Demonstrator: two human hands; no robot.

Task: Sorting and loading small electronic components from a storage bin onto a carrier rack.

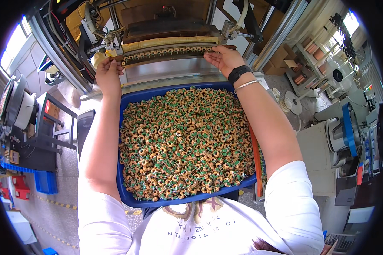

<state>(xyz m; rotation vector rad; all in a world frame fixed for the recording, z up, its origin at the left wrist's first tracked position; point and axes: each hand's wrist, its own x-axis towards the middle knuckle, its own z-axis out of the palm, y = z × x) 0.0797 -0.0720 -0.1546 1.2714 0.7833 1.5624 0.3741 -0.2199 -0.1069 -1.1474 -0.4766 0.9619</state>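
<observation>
A long, narrow brown bar fixture (170, 60) spans the space in front of the machine, with a row of small copper-wound ring coils (170, 51) along it. My left hand (109, 74) is closed on the bar's left end, thumb and fingers pinching it. Near the other end, my right hand (222, 59) has its fingers apart and slightly bent, the tips at the coil row; I see no firm grip there. Below the bar, a deep blue tub (121, 170) is heaped with loose green-and-copper ring coils (185, 142).
Behind the bar stands a metal-framed machine (166, 32) with hoses and cylinders on both sides. An orange-red strip (255, 157) runs along the tub's right side. Blue bins (46, 182) sit on the floor at left. Shelves with copper wire spools (312, 49) stand at right.
</observation>
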